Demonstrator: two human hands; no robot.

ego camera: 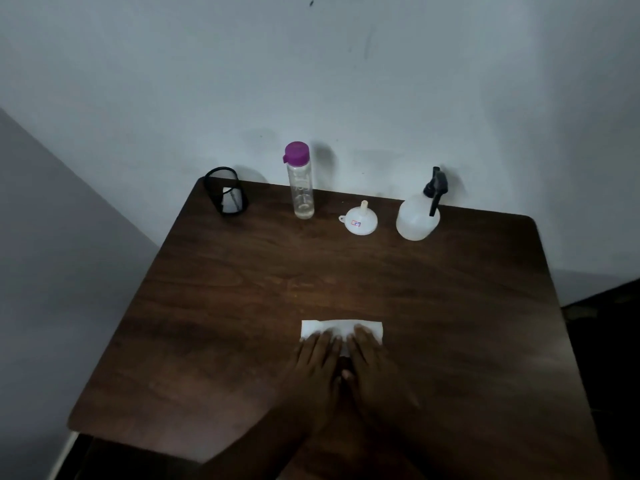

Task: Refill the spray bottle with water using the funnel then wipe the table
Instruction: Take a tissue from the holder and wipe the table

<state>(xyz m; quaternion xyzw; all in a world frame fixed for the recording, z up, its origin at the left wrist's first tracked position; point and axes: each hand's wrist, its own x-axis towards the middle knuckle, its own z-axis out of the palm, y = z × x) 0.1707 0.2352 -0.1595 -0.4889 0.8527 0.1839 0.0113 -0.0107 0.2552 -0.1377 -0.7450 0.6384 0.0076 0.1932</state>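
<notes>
Lettering on the funnel [360, 226] too small

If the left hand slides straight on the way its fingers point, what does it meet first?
Past the paper towel under it, the left hand crosses bare table and probably reaches the funnel first; the line is uncertain.

One wooden bench [207, 306] carries six things in all. There are two bottles: one clear water bottle [300, 188] with a purple cap and one white spray bottle [417, 220] with a black trigger. There is one white funnel [360, 221], one black mesh holder [227, 192] with one pale item inside, too dim to identify, and one folded white wipe [341, 328], possibly paper. Two hands show: the left hand [318, 372] and the right hand [375, 372].
</notes>
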